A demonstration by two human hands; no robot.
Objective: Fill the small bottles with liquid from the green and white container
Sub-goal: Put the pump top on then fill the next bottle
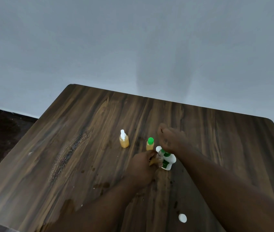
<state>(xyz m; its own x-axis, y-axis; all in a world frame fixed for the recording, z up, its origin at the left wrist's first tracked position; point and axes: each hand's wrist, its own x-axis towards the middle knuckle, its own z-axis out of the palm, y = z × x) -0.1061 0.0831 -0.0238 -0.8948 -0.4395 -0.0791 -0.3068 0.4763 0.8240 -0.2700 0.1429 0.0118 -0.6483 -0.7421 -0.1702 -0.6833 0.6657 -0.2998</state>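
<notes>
The green and white container [167, 162] stands near the middle of the wooden table [82, 131]. My right hand [172, 139] presses down on its white pump head [158, 149]. Beside the container, my left hand [141, 166] grips a small bottle [153, 161] with orange liquid in it and holds its mouth under the spout. Most of that bottle is hidden by my fingers. Two more small bottles of orange liquid stand just behind. One has a green cap [150, 144] and the other, further left, has a white spray top [124, 139].
A loose white round cap [182, 218] lies near the table's front edge on the right. Wet drops and smears [102, 185] mark the wood in front of my left hand. A pale wall runs behind the table. Dark floor [2, 136] shows at the left.
</notes>
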